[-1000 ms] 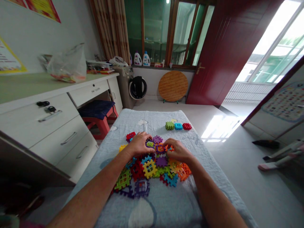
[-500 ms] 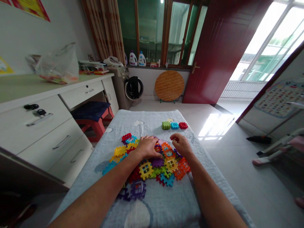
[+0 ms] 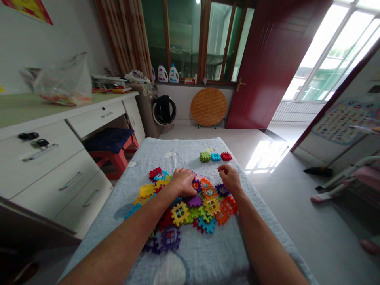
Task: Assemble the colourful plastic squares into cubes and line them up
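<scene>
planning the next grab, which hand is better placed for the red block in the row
Probably the right hand: it is nearer the red block, while the left hand is down on the notched plastic pieces.

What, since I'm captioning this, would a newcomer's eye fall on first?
Probably the heap of bright plastic pieces on the pale blue cloth, with the left hand on it and the right hand at its right edge. Next might come the row of green, blue and red blocks near the cloth's far right corner. The dark red door, back right, stands out too.
</scene>
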The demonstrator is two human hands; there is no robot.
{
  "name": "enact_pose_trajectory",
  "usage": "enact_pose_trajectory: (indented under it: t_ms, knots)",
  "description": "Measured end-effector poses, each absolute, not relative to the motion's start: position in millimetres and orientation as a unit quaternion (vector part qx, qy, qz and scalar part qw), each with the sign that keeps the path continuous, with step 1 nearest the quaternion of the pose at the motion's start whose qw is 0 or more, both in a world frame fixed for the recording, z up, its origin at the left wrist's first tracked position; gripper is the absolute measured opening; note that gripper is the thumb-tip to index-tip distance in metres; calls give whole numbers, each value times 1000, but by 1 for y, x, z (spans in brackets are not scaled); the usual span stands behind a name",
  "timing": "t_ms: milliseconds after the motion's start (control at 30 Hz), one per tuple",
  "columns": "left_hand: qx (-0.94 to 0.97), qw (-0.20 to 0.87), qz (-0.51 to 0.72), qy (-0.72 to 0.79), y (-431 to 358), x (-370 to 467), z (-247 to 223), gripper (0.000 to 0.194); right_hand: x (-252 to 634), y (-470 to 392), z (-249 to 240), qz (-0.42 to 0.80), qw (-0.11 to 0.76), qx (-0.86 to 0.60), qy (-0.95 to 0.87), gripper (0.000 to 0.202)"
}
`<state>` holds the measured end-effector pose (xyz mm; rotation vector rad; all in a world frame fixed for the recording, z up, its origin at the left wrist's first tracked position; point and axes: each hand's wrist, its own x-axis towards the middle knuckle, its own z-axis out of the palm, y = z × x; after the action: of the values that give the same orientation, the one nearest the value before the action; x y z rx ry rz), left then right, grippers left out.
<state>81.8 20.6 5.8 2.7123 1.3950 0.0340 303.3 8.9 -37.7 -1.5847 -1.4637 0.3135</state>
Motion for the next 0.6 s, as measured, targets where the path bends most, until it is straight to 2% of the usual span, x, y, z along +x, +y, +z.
enact_pose_trajectory:
  t_ms: [233,400,600]
  knots:
    - [885,43,70,459,33,73,12,40,310,11,-40,118,476,-650,-580,21]
    - [861,47,107,494,69,63,20,42,312,11,-38,123,474,-658,-572,20]
    - [834,73,104,536,114,65,-2,43,312,11,-39,119,456,-666,-578,19]
